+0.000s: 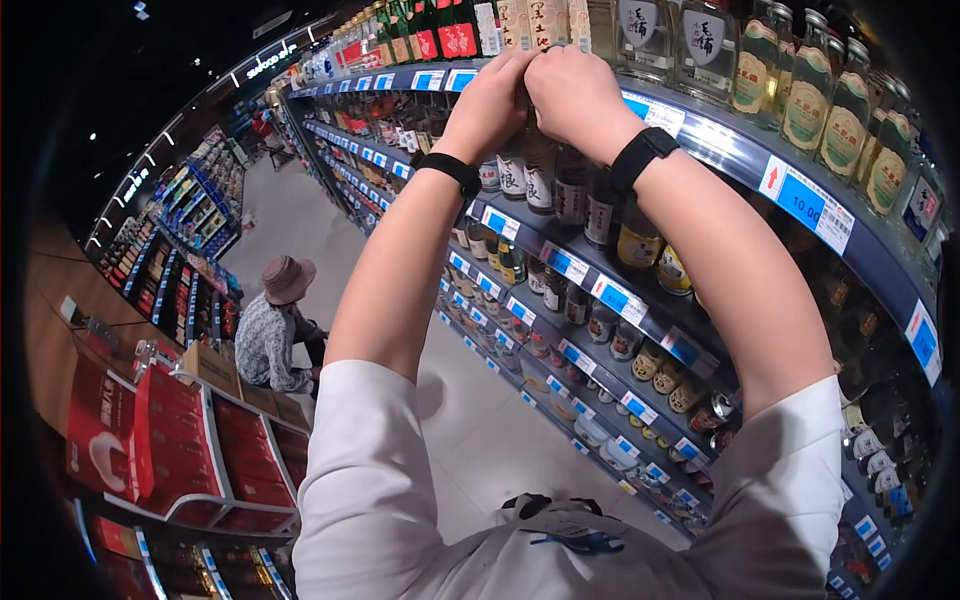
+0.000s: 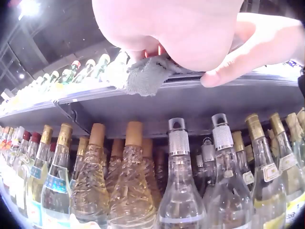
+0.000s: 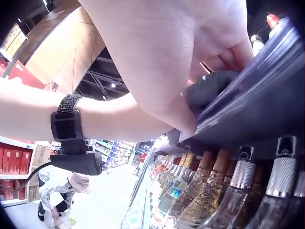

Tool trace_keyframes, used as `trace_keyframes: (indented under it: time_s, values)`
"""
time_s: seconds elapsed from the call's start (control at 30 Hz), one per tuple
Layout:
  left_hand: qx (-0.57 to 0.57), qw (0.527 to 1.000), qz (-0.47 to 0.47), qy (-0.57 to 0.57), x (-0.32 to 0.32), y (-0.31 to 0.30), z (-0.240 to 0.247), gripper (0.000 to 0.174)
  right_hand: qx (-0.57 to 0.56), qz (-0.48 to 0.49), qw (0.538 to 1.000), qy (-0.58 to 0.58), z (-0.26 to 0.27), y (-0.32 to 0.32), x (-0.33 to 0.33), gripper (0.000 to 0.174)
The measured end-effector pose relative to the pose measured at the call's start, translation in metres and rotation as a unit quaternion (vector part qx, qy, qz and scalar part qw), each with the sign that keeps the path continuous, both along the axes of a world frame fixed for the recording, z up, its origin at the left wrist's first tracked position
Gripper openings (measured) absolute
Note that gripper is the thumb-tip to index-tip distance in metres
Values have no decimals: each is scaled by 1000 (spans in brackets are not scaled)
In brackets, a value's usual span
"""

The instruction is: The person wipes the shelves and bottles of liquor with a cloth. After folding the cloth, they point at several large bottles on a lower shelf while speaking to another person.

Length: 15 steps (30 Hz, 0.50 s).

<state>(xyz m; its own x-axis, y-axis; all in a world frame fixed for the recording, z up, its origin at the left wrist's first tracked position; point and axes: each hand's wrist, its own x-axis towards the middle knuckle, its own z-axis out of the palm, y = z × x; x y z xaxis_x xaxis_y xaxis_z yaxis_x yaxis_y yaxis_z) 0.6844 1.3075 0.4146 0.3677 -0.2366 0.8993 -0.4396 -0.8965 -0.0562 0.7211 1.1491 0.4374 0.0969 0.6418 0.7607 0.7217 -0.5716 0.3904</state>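
Note:
Side by side at the edge of the top shelf (image 1: pixel 690 125), my left hand (image 1: pixel 490 105) and right hand (image 1: pixel 580 95) hold a bunched grey cloth (image 2: pixel 148 76). A frayed end of it hangs from under the left hand over the shelf lip in the left wrist view. Dark in the right wrist view, the cloth (image 3: pixel 209 90) is bunched beneath the curled fingers of the right hand, close against the shelf edge. Most fingertips are hidden in the head view. Black straps circle both wrists.
Glass bottles (image 1: pixel 805 105) and boxed bottles (image 1: pixel 515 25) line the top shelf behind the hands. Beneath it stand more bottles (image 2: pixel 131 176) with tall necks. Price tags (image 1: pixel 805 200) run along the shelf edges. A person in a hat (image 1: pixel 275 325) sits low in the aisle, near red displays (image 1: pixel 175 440).

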Motion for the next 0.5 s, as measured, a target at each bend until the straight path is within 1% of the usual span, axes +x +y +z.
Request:
trace_keyframes:
  time_s: [0.07,0.2,0.27,0.33,0.4,0.43,0.5]
  values:
    - [2,1000,-6,4,2,3,2,40,17,7,1000,-2,-1,1,3,13]
    - [15,1000,-8,-2,2,5,2,38,31,4,999,-9,-5,2,2,12]
    - [40,998,16,-39,8,11,0,38,15,-8,1000,-12,-2,2,0,13]
    - [61,996,-2,-59,16,21,-1,38,-1,-22,1000,-18,-4,5,-3,13]
    - [95,989,-5,-111,21,33,1,38,7,-59,997,-55,-7,15,-3,20]
    - [108,986,1,-125,25,39,1,38,36,-25,996,-72,-9,18,-1,19]
    - [91,989,-25,-111,32,50,0,39,28,-62,994,-83,-11,26,-1,24]
